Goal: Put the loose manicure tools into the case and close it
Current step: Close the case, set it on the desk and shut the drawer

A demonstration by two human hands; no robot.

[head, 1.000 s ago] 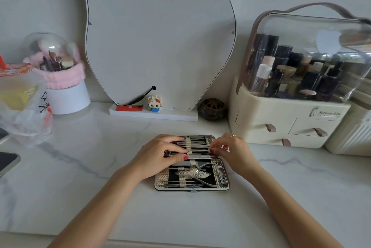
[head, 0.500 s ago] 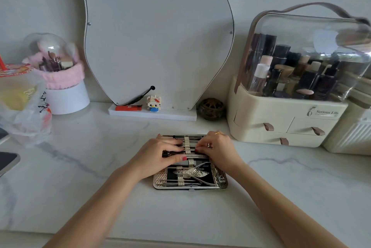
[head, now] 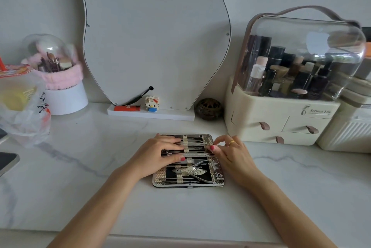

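The manicure case (head: 219,183) lies open and flat on the marble counter, its two halves filled with metal tools under beige straps. The near half holds the nippers (head: 190,171) and a nail clipper (head: 218,169). My left hand (head: 155,153) rests flat on the left part of the far half, fingers over the tools and thumb at the hinge. At the far half's right edge, my right hand (head: 230,152) pinches the end of a thin manicure tool (head: 197,146) between thumb and fingers. No loose tool lies on the counter.
A wavy mirror (head: 154,32) leans on the wall behind, with a lighter (head: 126,108) and a toy figure (head: 152,103) on its base. A cosmetics organiser (head: 281,121) stands right. A brush holder (head: 60,95), bagged drink (head: 20,107) and phone (head: 7,162) are left.
My right hand slid left over the middle of the far half, then came back to its right edge. My left hand stayed in place on the case.
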